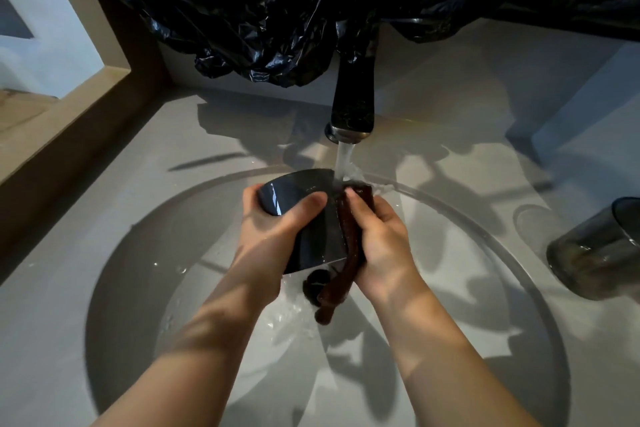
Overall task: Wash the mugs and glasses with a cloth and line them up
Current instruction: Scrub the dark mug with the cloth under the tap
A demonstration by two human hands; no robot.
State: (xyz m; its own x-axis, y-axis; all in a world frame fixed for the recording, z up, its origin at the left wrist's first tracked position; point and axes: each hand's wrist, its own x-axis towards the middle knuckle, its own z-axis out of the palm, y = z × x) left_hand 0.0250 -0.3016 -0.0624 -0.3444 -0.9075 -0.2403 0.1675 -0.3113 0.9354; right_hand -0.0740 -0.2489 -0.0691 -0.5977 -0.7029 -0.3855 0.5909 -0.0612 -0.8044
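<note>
A dark blue-grey mug (313,239) is held over the round sink basin (138,253), under running water from the black tap (353,104). My left hand (273,229) grips the mug, thumb across its side. My right hand (381,239) holds a wet dark brown cloth (349,246) against the mug's right side; the cloth's tail hangs down over the drain (313,282). A smoky grey glass (599,250) stands on the counter at the right edge.
Crumpled black plastic sheeting (277,10) hangs over the back of the counter and the tap's base. A wooden frame (69,121) borders the counter on the left. Pale counter surface (467,97) surrounds the basin.
</note>
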